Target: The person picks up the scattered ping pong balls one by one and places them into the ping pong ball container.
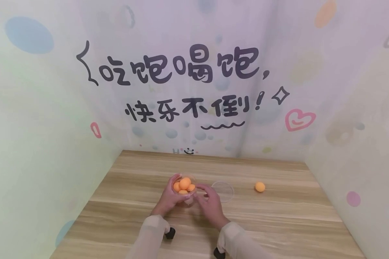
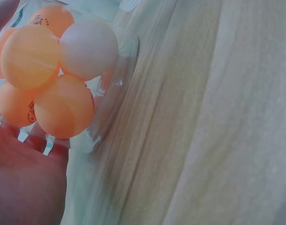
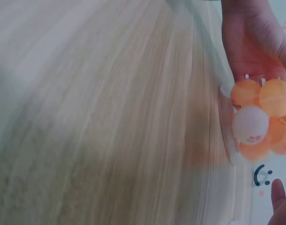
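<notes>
A clear plastic tub (image 2: pixel 126 68) is filled with several orange table tennis balls (image 1: pixel 185 183) and a white ball (image 2: pixel 89 49). My left hand (image 1: pixel 168 198) grips the tub from its left side, with the fingers around the wall. Close to the tub's right side is my right hand (image 1: pixel 211 205), its fingers bent loosely and nothing seen between them. In the right wrist view only some of the right fingers (image 3: pixel 279 199) show, a little apart from the balls. The underside of the tub is hidden in the head view.
On the wooden table (image 1: pixel 278 223), a clear round lid-like disc (image 1: pixel 223 191) lies just right of the right hand. Farther right sits a loose orange ball (image 1: pixel 260 187). Printed white walls (image 1: pixel 194 140) enclose the table at the back and both sides.
</notes>
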### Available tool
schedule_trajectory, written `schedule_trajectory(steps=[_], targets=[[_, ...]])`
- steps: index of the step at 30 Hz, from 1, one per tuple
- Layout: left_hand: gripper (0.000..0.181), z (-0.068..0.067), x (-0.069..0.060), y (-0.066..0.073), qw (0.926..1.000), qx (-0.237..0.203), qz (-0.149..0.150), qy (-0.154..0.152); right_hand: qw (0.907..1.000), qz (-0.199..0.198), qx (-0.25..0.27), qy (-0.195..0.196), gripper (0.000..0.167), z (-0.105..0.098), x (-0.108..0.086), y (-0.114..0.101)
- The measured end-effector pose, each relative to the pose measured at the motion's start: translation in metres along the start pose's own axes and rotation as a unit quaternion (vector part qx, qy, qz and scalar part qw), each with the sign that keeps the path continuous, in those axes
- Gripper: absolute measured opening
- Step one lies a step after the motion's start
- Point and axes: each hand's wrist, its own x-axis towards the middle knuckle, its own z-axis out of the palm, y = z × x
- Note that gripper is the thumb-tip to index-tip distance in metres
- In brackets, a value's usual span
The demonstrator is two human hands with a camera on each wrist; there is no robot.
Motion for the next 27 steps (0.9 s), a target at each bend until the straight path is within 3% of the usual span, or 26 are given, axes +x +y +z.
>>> schedule_trajectory(steps=[8, 11, 18, 21, 27], targets=[[0.098, 0.001, 0.001, -0.001, 1.0000, -0.005, 0.000, -0.002, 0.9964, -0.015, -0.084, 0.006, 0.034, -0.010, 0.000, 0.015], [0.098, 0.002, -0.003, 0.011, 1.0000, -0.004, -0.004, -0.005, 0.9939, -0.020, -0.108, 0.001, 0.035, -0.015, 0.000, 0.020], [0.095, 0.003, -0.007, 0.018, 1.0000, -0.006, 0.001, -0.005, 0.9846, -0.028, -0.172, 0.007, 0.036, -0.024, 0.002, 0.037], [0.095, 0.002, -0.012, 0.028, 0.9999, -0.008, -0.003, -0.012, 0.9807, -0.033, -0.192, 0.014, 0.038, -0.028, 0.004, 0.042], [0.094, 0.002, -0.014, 0.032, 0.9999, 0.006, -0.006, -0.011, 0.9738, -0.035, -0.224, 0.013, 0.041, -0.035, 0.005, 0.045]])
